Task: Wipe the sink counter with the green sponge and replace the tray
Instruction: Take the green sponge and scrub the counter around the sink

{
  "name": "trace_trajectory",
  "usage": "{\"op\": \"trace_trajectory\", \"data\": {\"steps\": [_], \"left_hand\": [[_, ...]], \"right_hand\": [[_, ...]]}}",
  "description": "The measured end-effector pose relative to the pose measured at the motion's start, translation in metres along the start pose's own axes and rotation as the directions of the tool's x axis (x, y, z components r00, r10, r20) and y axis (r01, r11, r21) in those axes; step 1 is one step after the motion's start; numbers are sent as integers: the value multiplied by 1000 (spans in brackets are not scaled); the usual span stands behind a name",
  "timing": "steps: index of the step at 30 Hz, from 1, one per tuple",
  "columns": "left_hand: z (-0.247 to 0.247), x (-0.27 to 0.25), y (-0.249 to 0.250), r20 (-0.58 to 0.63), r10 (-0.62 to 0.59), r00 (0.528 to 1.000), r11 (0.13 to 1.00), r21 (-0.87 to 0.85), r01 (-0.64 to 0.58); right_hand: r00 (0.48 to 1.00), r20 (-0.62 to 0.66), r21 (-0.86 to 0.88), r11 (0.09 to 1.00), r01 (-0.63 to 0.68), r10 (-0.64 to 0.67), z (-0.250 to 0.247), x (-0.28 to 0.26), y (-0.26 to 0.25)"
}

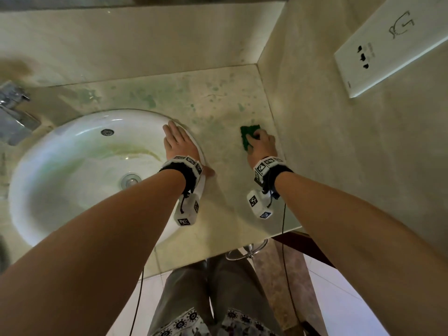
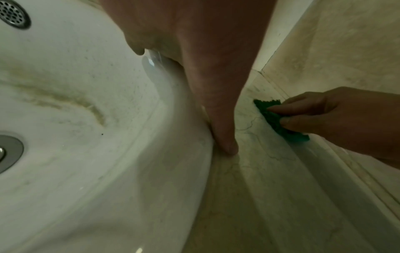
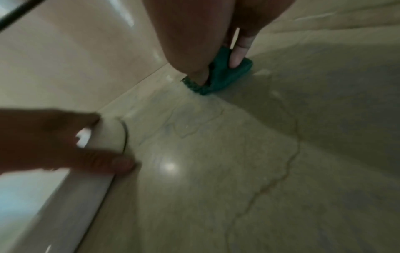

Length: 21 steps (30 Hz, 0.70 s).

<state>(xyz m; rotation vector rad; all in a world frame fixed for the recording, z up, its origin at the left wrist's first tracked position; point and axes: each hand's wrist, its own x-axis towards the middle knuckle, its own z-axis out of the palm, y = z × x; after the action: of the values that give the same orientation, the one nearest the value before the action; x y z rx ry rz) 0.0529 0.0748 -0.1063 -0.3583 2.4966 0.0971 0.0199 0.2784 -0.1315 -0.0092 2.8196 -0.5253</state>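
Now right hand (image 1: 261,144) grips dark green scouring sponge (image 1: 247,134) on beige marble table (image 1: 225,190), apparently near wall; left hand (image 1: 178,141), fingers straight, rests on white round sink rim (image 2: 201,140).

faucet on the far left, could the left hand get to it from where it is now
Probably yes. The left hand rests flat on the sink rim, holding nothing, and only the open basin lies between it and the faucet. The right hand holds the green sponge, well clear.

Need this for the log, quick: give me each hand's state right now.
Left hand: open, fingers flat on the sink rim.
Right hand: fingers curled on the green sponge, pressing it to the counter.
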Motion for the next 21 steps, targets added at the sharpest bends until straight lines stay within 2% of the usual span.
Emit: {"op": "trace_trajectory", "data": {"steps": [4, 6, 8, 11, 15, 18, 21], "left_hand": [[1, 0, 6, -13, -10, 1000, 1000, 28, 11], [2, 2, 6, -28, -12, 1000, 999, 34, 13], [3, 3, 5, -30, -11, 999, 1000, 26, 12], [4, 4, 5, -37, -10, 999, 999, 31, 11], [5, 6, 5, -53, -2, 999, 999, 44, 5], [4, 7, 3, -54, 14, 998, 997, 75, -10], [2, 8, -1, -69, 41, 997, 996, 87, -35]], "right_hand": [[973, 61, -37, 973, 226, -223, 9, 1, -1], [960, 79, -80, 958, 275, -269, 8, 1, 7], [969, 60, -78, 967, 242, -238, 5, 4, 15], [997, 19, -100, 992, 76, -74, -3, 16, 22], [996, 31, -156, 985, -79, 85, -21, 43, 15], [996, 46, -114, 991, -76, 82, -27, 56, 6], [999, 35, 22, 999, 23, -24, -21, 54, 1]]}}
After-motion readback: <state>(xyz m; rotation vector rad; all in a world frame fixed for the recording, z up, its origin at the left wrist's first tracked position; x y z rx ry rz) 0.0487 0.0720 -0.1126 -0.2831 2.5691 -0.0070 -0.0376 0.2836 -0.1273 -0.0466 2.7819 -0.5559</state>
